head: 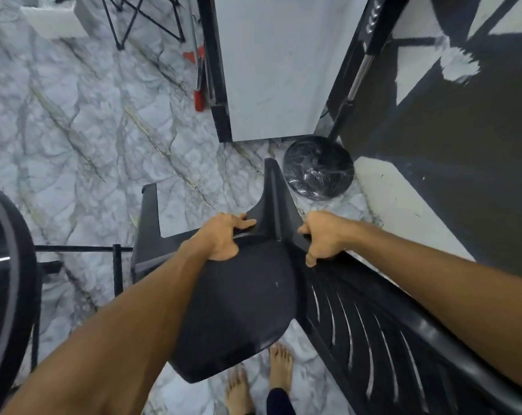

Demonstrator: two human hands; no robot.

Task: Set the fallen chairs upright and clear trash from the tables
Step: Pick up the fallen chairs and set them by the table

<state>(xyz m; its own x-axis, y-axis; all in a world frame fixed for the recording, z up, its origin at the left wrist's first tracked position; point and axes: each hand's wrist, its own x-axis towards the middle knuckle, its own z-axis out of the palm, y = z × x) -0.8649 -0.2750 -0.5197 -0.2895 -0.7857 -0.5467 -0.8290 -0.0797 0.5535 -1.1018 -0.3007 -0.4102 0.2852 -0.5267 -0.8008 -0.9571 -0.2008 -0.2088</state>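
Note:
A black plastic chair lies tipped over on the marble floor in front of my bare feet, its legs pointing away and its slatted back at the lower right. My left hand grips the seat's edge just left of one leg. My right hand holds the seat's edge on the other side of the same leg, fingers curled round the rim.
A round black stand base sits on the floor just beyond the chair. A white panel in a black frame rises behind it. A dark round table edge is at the left, and a painted wall at the right.

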